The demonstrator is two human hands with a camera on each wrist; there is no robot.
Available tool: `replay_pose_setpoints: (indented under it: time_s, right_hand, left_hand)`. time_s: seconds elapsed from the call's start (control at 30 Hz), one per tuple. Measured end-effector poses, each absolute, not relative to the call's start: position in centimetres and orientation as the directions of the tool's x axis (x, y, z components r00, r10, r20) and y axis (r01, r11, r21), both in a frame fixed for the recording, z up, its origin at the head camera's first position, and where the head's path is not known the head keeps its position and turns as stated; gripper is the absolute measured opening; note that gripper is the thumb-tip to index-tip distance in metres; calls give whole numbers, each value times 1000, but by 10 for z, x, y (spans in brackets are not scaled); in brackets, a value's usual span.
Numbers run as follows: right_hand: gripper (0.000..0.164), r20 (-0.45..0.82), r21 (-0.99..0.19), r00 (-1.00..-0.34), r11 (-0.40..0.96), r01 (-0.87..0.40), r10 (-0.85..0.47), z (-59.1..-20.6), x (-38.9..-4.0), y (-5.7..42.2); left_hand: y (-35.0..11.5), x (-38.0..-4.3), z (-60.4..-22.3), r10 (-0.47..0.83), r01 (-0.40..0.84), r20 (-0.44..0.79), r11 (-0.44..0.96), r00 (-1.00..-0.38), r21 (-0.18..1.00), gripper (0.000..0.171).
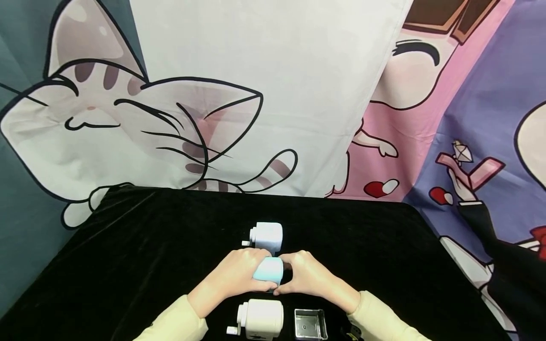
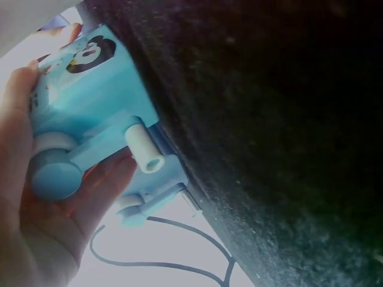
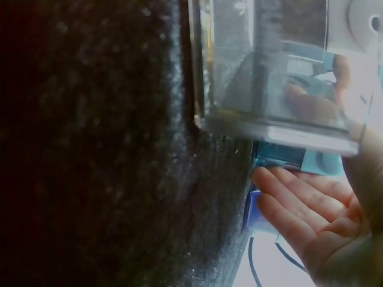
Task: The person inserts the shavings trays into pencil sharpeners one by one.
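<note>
A light blue hand-crank pencil sharpener [image 1: 268, 271] stands on the black cloth between both hands. My left hand [image 1: 243, 272] grips its left side, fingers behind and thumb in front. In the left wrist view, the crank [image 2: 143, 149] and a cartoon picture show on the sharpener [image 2: 105, 89]. At its right end, my right hand [image 1: 309, 274] holds it between fingertips and thumb, leaving a gap at the palm. Through a clear box [image 3: 311, 140] in the right wrist view, that thumb shows; the fingers [image 3: 299, 197] lie fairly straight along the sharpener's far side.
A paler blue sharpener [image 1: 268, 235] is just behind the held one. Nearer me stands a white sharpener [image 1: 264, 317], its crank to the left, with the open clear box [image 1: 310, 311] right of it. A small dark object [image 1: 353, 333] lies by the right sleeve. Printed curtains [image 1: 273, 94] hang behind.
</note>
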State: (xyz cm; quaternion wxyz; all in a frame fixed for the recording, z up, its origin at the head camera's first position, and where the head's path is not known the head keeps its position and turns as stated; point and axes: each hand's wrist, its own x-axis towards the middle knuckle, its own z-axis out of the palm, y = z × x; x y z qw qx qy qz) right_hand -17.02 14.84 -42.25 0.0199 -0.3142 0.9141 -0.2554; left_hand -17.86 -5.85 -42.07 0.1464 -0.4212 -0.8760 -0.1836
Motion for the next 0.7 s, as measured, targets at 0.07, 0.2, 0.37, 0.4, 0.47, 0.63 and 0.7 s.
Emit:
replay_pose_setpoints:
  time_s: [0.07,0.2,0.37,0.4,0.47,0.63,0.7]
  right_hand:
    - [42,127,-477,-796,668,-572,-591,-423,-170,147]
    - [43,136,-454,-794,676,-581,-592,-423,-168,148]
    - [44,148,-422,-795,689,-589,-589,-422,-167,151]
    - [44,150,-421,-795,690,-589,-587,-421,-167,152]
    - [45,156,-420,-796,690,-590,-585,-421,-166,153]
    - [45,170,-403,-802,703,-586,-572,-421,-164,156]
    - [46,176,-389,-803,709,-588,-569,-421,-164,157]
  left_hand:
    - [-60,-178,-420,677,781,398,587,-619,215,46]
    - [-60,-178,-419,675,775,389,593,-627,220,45]
    - [-59,-178,-419,673,775,397,600,-624,199,46]
    - [-59,-178,-420,673,774,397,602,-623,194,46]
    - [-58,-177,-420,672,773,402,608,-623,181,47]
    - [-59,-175,-419,664,763,401,625,-632,168,50]
    - [-60,-174,-418,662,759,397,628,-636,171,51]
